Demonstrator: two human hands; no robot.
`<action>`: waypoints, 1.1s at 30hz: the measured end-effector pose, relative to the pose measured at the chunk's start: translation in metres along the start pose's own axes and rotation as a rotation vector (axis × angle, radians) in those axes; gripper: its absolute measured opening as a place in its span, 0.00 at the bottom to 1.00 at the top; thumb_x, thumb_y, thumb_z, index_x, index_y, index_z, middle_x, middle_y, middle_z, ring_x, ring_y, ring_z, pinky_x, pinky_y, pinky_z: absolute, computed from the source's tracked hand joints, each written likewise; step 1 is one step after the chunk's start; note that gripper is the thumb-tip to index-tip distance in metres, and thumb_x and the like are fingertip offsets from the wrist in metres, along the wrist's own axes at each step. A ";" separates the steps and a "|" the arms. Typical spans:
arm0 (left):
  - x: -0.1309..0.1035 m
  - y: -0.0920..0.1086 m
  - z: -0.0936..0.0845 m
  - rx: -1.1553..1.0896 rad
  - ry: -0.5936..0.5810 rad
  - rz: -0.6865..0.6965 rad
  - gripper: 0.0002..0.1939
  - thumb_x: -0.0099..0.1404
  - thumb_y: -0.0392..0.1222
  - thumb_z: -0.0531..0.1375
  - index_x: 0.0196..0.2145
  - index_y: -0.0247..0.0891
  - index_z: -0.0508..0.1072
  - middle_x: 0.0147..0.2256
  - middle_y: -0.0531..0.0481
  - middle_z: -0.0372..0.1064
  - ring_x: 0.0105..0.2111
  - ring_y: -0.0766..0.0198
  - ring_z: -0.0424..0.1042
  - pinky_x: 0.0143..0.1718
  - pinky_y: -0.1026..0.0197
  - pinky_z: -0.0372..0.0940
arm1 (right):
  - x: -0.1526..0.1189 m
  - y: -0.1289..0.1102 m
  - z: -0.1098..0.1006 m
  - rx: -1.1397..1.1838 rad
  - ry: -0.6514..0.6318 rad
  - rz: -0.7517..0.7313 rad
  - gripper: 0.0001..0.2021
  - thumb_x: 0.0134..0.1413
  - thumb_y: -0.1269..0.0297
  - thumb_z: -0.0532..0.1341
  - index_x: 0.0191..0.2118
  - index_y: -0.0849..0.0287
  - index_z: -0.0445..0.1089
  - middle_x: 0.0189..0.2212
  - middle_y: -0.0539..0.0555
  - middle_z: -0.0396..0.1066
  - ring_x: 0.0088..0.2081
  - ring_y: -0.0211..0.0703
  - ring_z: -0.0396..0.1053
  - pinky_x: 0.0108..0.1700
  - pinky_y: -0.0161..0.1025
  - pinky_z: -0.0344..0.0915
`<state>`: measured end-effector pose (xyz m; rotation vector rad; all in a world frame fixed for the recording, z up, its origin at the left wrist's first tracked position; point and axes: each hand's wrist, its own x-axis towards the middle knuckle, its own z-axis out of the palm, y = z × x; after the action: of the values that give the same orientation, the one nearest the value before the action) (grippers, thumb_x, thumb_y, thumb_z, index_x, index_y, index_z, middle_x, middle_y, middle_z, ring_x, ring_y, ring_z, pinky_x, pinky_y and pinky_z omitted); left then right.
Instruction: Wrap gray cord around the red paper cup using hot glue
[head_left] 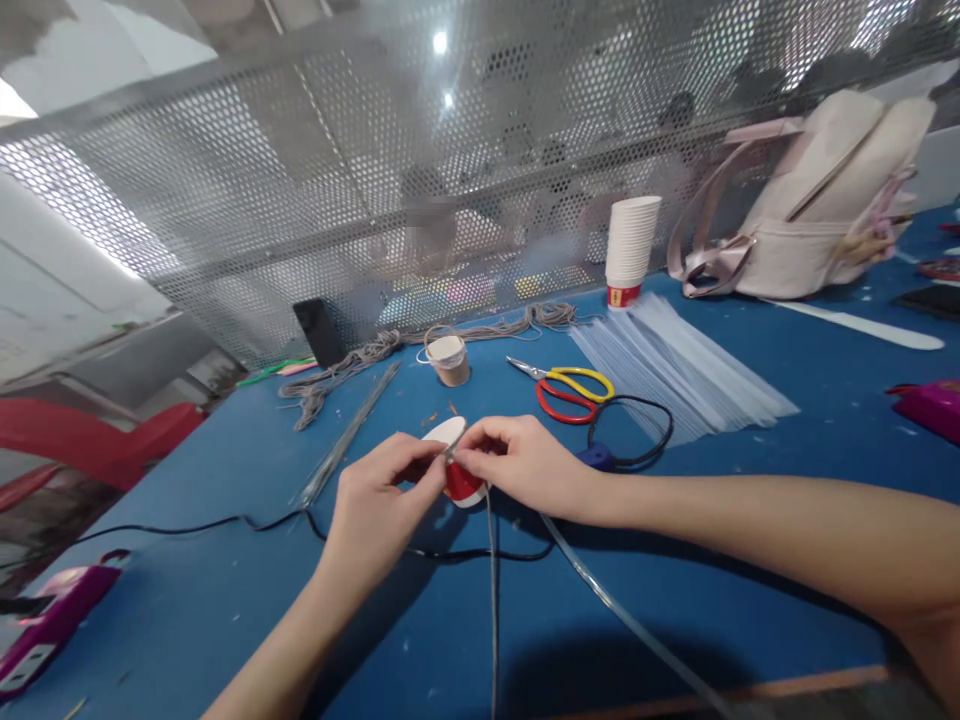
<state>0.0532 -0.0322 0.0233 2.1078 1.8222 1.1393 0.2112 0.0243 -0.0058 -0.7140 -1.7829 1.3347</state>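
Observation:
A small red and white paper cup [466,488] is held tilted between my hands above the blue table. My left hand [390,488] is closed at the cup's rim, thumb and forefinger pinched together. My right hand [536,468] is closed too, pinching a grey cord at the rim just beside the left fingertips. From there the grey cord [493,590] hangs down toward the near table edge. A clear plastic strip [622,612] runs from below my right hand to the near edge. The fingers hide part of the rim.
Beyond the hands are scissors [564,388], a small cup with a cord handle [450,360], stacked paper cups [631,242], clear strips [682,370], cord bundles [367,352] and a phone [319,332]. A black cable [225,520] crosses the table [187,620]. A backpack [814,210] stands right.

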 end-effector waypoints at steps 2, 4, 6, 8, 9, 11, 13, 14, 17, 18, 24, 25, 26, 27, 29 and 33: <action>-0.003 0.001 0.000 0.015 -0.003 0.033 0.08 0.57 0.42 0.58 0.29 0.40 0.77 0.27 0.52 0.73 0.25 0.65 0.70 0.28 0.64 0.64 | -0.002 -0.004 0.002 0.064 -0.016 0.031 0.04 0.52 0.70 0.60 0.29 0.62 0.72 0.24 0.49 0.72 0.27 0.36 0.68 0.30 0.32 0.63; -0.005 0.001 0.000 0.024 -0.003 0.059 0.07 0.57 0.41 0.59 0.30 0.41 0.77 0.28 0.51 0.73 0.26 0.65 0.70 0.29 0.64 0.65 | -0.004 -0.008 0.002 0.084 -0.024 0.041 0.04 0.51 0.71 0.60 0.28 0.61 0.72 0.24 0.49 0.72 0.28 0.36 0.68 0.31 0.33 0.64; -0.007 0.002 0.000 0.024 0.002 0.075 0.07 0.57 0.41 0.59 0.31 0.41 0.77 0.28 0.51 0.73 0.27 0.65 0.70 0.30 0.64 0.65 | -0.005 -0.010 0.001 0.085 -0.021 0.036 0.05 0.51 0.72 0.60 0.28 0.61 0.72 0.25 0.50 0.73 0.29 0.36 0.69 0.32 0.33 0.64; -0.008 0.003 0.000 0.020 0.001 0.076 0.06 0.57 0.40 0.59 0.31 0.42 0.77 0.28 0.52 0.73 0.26 0.65 0.70 0.30 0.64 0.65 | -0.005 -0.011 0.001 0.098 -0.010 0.035 0.05 0.51 0.71 0.60 0.28 0.61 0.72 0.25 0.50 0.73 0.29 0.37 0.69 0.32 0.33 0.64; -0.008 0.004 0.000 0.017 -0.003 0.073 0.06 0.57 0.40 0.59 0.30 0.42 0.77 0.28 0.52 0.73 0.26 0.65 0.70 0.30 0.64 0.65 | -0.005 -0.011 0.001 0.105 -0.004 0.039 0.05 0.51 0.70 0.60 0.28 0.62 0.72 0.25 0.50 0.73 0.29 0.37 0.69 0.32 0.33 0.64; -0.008 0.006 0.000 0.014 0.000 0.060 0.06 0.57 0.40 0.59 0.28 0.41 0.76 0.27 0.52 0.73 0.25 0.66 0.69 0.29 0.64 0.65 | -0.004 -0.010 0.001 0.113 0.000 0.049 0.04 0.51 0.70 0.60 0.28 0.62 0.72 0.25 0.50 0.72 0.28 0.36 0.68 0.31 0.33 0.63; -0.008 0.006 0.000 -0.001 0.011 0.039 0.06 0.57 0.40 0.59 0.27 0.41 0.76 0.26 0.52 0.73 0.25 0.66 0.69 0.29 0.64 0.65 | -0.004 -0.010 0.001 0.104 -0.005 0.035 0.04 0.52 0.70 0.60 0.28 0.62 0.72 0.25 0.49 0.72 0.27 0.36 0.68 0.31 0.32 0.63; -0.007 0.006 0.000 -0.017 0.017 0.028 0.06 0.57 0.40 0.59 0.26 0.41 0.75 0.26 0.52 0.73 0.25 0.66 0.68 0.29 0.64 0.64 | -0.004 -0.011 0.001 0.086 -0.008 0.020 0.04 0.52 0.70 0.60 0.28 0.62 0.71 0.24 0.49 0.71 0.27 0.35 0.67 0.30 0.32 0.63; -0.006 0.002 -0.001 -0.076 0.032 -0.024 0.05 0.56 0.41 0.59 0.26 0.41 0.75 0.26 0.53 0.72 0.26 0.66 0.68 0.28 0.65 0.63 | -0.014 -0.014 0.001 -0.080 -0.042 -0.076 0.06 0.55 0.70 0.59 0.29 0.61 0.71 0.24 0.48 0.71 0.26 0.34 0.66 0.28 0.31 0.60; -0.005 0.000 -0.001 -0.094 0.043 -0.046 0.05 0.56 0.41 0.59 0.26 0.41 0.75 0.27 0.53 0.72 0.26 0.66 0.68 0.29 0.65 0.63 | -0.019 -0.016 0.000 -0.190 -0.081 -0.160 0.06 0.56 0.69 0.58 0.30 0.61 0.71 0.24 0.49 0.71 0.25 0.34 0.66 0.28 0.31 0.59; -0.005 -0.005 -0.006 -0.139 0.113 -0.181 0.05 0.56 0.43 0.60 0.29 0.41 0.74 0.29 0.54 0.70 0.27 0.65 0.67 0.29 0.64 0.61 | -0.052 -0.021 -0.025 -0.896 -0.398 -0.998 0.12 0.60 0.61 0.53 0.39 0.59 0.73 0.20 0.49 0.67 0.19 0.37 0.56 0.23 0.39 0.51; -0.005 -0.004 -0.006 -0.140 0.117 -0.189 0.04 0.56 0.43 0.61 0.29 0.41 0.74 0.29 0.54 0.70 0.27 0.65 0.66 0.29 0.64 0.61 | -0.053 -0.020 -0.032 -0.953 -0.345 -0.924 0.13 0.60 0.61 0.52 0.38 0.60 0.72 0.21 0.50 0.68 0.21 0.38 0.57 0.24 0.39 0.52; -0.005 -0.004 -0.007 -0.142 0.120 -0.191 0.04 0.56 0.43 0.61 0.29 0.42 0.74 0.29 0.54 0.70 0.28 0.66 0.66 0.29 0.64 0.61 | -0.053 -0.017 -0.039 -1.033 -0.254 -0.787 0.12 0.59 0.64 0.52 0.36 0.61 0.72 0.24 0.53 0.69 0.24 0.41 0.61 0.26 0.40 0.54; -0.006 -0.003 -0.007 -0.146 0.121 -0.192 0.04 0.57 0.43 0.61 0.29 0.42 0.74 0.29 0.55 0.70 0.28 0.66 0.66 0.30 0.64 0.61 | -0.051 -0.015 -0.046 -1.100 -0.193 -0.619 0.10 0.57 0.67 0.54 0.36 0.63 0.71 0.28 0.57 0.70 0.29 0.43 0.63 0.30 0.40 0.57; -0.006 -0.001 -0.006 -0.157 0.127 -0.187 0.03 0.56 0.42 0.61 0.29 0.42 0.74 0.29 0.55 0.70 0.28 0.66 0.66 0.29 0.65 0.61 | -0.047 -0.011 -0.057 -1.142 -0.221 -0.322 0.10 0.52 0.70 0.57 0.40 0.66 0.70 0.36 0.62 0.71 0.37 0.47 0.65 0.37 0.42 0.60; -0.004 0.001 -0.003 -0.204 0.128 -0.218 0.04 0.54 0.42 0.62 0.27 0.41 0.75 0.27 0.55 0.71 0.27 0.66 0.67 0.28 0.65 0.61 | -0.039 -0.008 -0.062 -1.158 -0.383 -0.117 0.14 0.50 0.72 0.58 0.44 0.68 0.68 0.39 0.63 0.70 0.40 0.51 0.64 0.41 0.45 0.61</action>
<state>0.0523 -0.0372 0.0235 1.7157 1.8443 1.3629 0.2844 0.0226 0.0003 -0.9307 -2.8444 0.2330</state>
